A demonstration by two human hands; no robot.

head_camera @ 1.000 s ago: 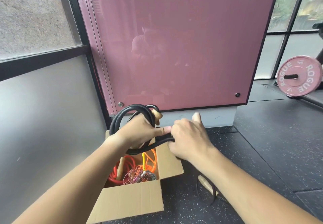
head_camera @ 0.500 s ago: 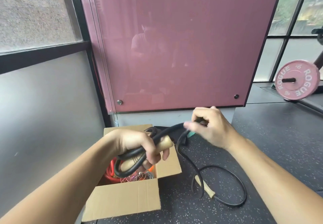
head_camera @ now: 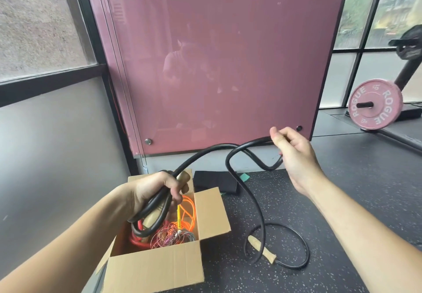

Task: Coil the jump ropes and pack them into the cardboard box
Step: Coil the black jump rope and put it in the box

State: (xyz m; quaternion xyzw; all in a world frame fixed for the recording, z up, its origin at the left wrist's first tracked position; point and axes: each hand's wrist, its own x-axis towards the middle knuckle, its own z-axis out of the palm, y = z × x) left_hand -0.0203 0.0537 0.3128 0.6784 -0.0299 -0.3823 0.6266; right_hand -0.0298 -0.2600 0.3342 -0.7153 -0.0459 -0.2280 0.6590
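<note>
Left hand (head_camera: 157, 192) clamps the black jump rope (head_camera: 251, 143), half-coiled, above the cardboard box (head_camera: 159, 267), right hand (head_camera: 294, 155) pinches its slack out wide, and the loose loop on the floor (head_camera: 342, 201) may snag the trailing wooden handle (head_camera: 262, 249), springing the coil.

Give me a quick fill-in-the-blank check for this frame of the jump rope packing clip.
The left hand grips coils of the thick black rubber jump rope and one ____ handle.
The rope's other handle lies on the ____, right of the open brown cardboard box.
The round pink weight plate beyond the right hand reads ____.
Answers: wooden; floor; ROGUE.
</note>
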